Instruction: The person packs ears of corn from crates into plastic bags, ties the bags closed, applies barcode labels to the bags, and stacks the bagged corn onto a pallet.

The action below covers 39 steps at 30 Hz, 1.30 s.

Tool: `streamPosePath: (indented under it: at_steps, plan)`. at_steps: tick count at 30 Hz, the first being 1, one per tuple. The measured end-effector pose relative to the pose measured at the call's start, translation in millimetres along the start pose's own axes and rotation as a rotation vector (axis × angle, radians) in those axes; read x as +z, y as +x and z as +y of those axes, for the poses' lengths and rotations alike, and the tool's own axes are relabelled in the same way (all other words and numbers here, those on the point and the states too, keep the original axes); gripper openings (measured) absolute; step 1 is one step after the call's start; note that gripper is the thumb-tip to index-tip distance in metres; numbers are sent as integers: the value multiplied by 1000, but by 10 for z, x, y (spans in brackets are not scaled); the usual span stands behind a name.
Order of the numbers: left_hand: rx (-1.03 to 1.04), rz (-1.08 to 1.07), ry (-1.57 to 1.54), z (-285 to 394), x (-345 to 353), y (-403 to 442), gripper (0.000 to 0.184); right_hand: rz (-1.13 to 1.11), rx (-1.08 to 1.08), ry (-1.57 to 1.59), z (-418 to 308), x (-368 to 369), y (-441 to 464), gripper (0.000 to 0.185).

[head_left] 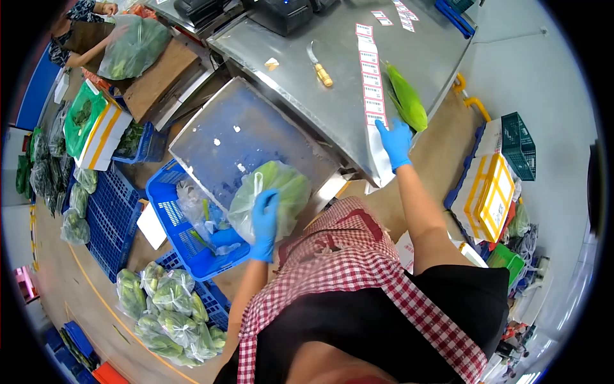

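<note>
On the scale-like platform (211,134) with a dark blue top lies a clear plastic bag of green corn (288,192). My left hand (264,224), blue-gloved, is closed on the near side of this bag. On the steel table, my right hand (395,144), also blue-gloved, touches the lower printed label of a long label strip (371,77). Its thumb and fingers are apart. Just beyond that hand rests a loose ear of corn in its green husk (407,99). A curved knife with a wooden handle (321,72) lies left of the strip.
A blue crate (198,269) holding plastic bags stands below the platform. Several bagged vegetables (173,301) are piled at the lower left. Another person (80,41) handles a large bag at the upper left. White boxes with yellow tape (486,195) stand at right.
</note>
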<state>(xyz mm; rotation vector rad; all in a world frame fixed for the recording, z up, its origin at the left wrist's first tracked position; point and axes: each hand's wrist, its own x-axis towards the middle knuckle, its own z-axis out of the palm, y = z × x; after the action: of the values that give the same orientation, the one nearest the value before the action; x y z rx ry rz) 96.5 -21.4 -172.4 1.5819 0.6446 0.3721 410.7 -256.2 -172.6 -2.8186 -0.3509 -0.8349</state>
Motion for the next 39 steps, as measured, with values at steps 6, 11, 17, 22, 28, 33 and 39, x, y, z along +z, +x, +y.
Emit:
streamPosePath:
  at_steps: [6,11,17,22,28,33,39]
  plan:
    - [-362,-352,-343,440,1904,898,63,-882,560,974,479,231,70,30]
    - [-769,-572,-566,303,2756,1421,47,-1069,663,1091,555,-164,294,27]
    - [-667,-456,-456,335,2978,1460,31,-479,-390,717,656,-142,837,22]
    - [-547,-510,-128,363,3010,1558,23,-644,-1073,622,494,207,1138,13]
    - [-527,-380,-297,298,3165,1538,17,-715,-1204,708,403,235,1365,18]
    - [-537,-365,-275,317,3171,1577,18,-727,-1376,516,424,354,1407,18]
    - [-579,-408,-270,299,3197,1643,25,-840,-1074,601,455,497,1367,18]
